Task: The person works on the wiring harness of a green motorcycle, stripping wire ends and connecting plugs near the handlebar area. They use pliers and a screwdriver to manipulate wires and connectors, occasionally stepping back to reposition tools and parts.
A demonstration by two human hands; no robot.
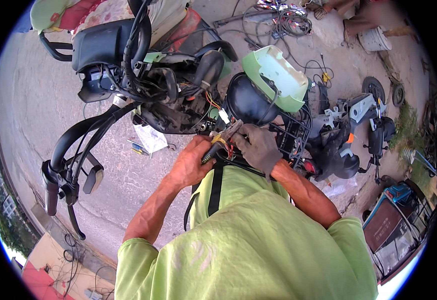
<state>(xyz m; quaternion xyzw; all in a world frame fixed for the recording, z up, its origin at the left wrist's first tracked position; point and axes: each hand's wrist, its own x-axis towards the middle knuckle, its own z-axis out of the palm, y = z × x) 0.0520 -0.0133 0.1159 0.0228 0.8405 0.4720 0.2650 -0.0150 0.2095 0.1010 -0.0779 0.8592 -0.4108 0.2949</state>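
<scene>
My bare left hand [193, 161] is wrapped round the handles of pliers [220, 141] with yellow and black grips. The metal jaws point up and right, toward my right hand [259, 148], which wears a grey glove. Its fingers are pinched together beside the jaws; whatever they hold is too small and covered to make out. Red wires [230, 150] show just below the jaws. Beyond my hands is an opened electric scooter, with a white connector [223, 116] on coloured wires. A rounded black part [248, 100] carries a pale green plastic cover [281, 80].
The scooter's handlebar [86, 127] juts out at left. Paper [151, 139] and small tools [137, 148] lie on the concrete. Coiled cables [293, 22] are on the ground ahead, near another person's feet. A second scooter [361, 107] and a white bucket [376, 40] stand at right.
</scene>
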